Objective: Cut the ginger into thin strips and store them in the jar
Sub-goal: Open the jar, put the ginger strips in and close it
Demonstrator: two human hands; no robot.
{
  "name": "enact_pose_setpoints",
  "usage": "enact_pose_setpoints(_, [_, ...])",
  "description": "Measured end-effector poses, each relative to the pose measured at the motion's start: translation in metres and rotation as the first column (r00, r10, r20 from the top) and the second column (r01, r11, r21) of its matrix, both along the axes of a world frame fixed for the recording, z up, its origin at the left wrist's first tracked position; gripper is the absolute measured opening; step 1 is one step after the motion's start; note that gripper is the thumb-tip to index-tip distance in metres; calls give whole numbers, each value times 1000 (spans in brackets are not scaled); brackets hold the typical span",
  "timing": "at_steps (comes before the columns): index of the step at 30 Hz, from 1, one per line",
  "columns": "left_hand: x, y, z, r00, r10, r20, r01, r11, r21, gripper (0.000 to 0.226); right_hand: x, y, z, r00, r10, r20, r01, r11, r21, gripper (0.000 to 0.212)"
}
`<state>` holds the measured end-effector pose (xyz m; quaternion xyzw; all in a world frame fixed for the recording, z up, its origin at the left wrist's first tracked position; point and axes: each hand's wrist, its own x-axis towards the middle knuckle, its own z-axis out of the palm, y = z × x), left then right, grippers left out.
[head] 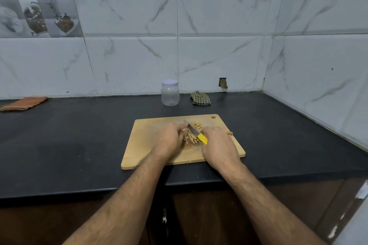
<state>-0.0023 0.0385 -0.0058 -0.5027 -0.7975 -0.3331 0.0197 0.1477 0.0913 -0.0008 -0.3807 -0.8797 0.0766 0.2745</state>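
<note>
On wood board (143,145), ginger strips (190,137) betw hands: left (169,141) pinning them, right (219,147) gripping knife (196,131).

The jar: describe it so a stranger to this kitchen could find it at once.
Look along the back of the black countertop, where it meets the marble-tiled wall, straight behind the wooden cutting board. The jar stands upright left of a crumpled checked cloth. It alone is clear plastic, looks empty, and has a pale lid on.

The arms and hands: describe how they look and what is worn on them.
Both forearms are bare and hairy, with no sleeves in view. The left hand and right hand wear no gloves, and no rings, watch or bands are visible.
</note>
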Motion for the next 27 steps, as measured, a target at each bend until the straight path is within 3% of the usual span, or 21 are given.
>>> enact_pose_setpoints(7, [0, 2, -4, 990, 82, -111, -85, 996, -25, 28, 3, 6, 5, 998, -58, -7, 58, 997, -57, 35])
enact_pose_setpoints(16, [-1, -1, -6, 989, 149, -21, -148, 988, 51, 26, 19, 60, 31, 960, -281, 9, 275, 930, -243, 12])
enact_pose_setpoints(20, [-2, -1, -7, 988, 151, 6, -151, 986, 63, 22, 22, 78, 35, 947, -322, 11, 309, 898, -314, 18])
enact_pose_setpoints(27, [-4, 0, -7, 985, 165, 49, -168, 983, 67, 26, 12, 56, 14, 955, -294, -27, 277, 925, -261, 10])
